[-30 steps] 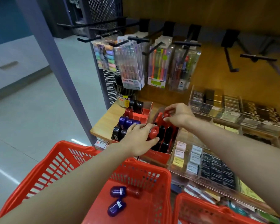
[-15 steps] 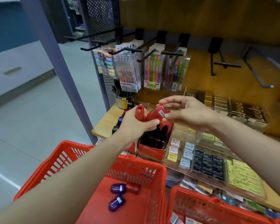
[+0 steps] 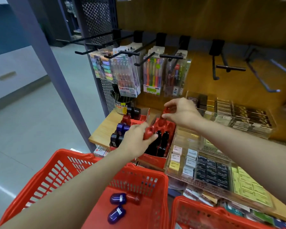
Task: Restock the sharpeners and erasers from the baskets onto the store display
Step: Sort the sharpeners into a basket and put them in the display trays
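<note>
My left hand point(image 3: 135, 141) grips a red sharpener point(image 3: 148, 133) just above the red display box point(image 3: 155, 158), which holds black and red sharpeners in its slots. My right hand point(image 3: 180, 111) pinches another red sharpener point(image 3: 165, 111) over the far end of the same box. A second red box point(image 3: 139, 117) to the left holds purple, black and red sharpeners. The red basket point(image 3: 134, 172) below contains two purple sharpeners point(image 3: 117, 214) and one red sharpener point(image 3: 134, 198).
Clear trays with erasers point(image 3: 191, 162) lie right of the boxes on the wooden shelf point(image 3: 106, 124). Pen packs point(image 3: 127, 75) hang from black hooks above. A second red basket point(image 3: 205, 210) sits at lower right. A grey post point(image 3: 56, 83) stands on the left.
Both hands rose from the box holding red sharpeners, then came down again. My left hand now sits low over the box and my right hand has turned its sharpener upright.
</note>
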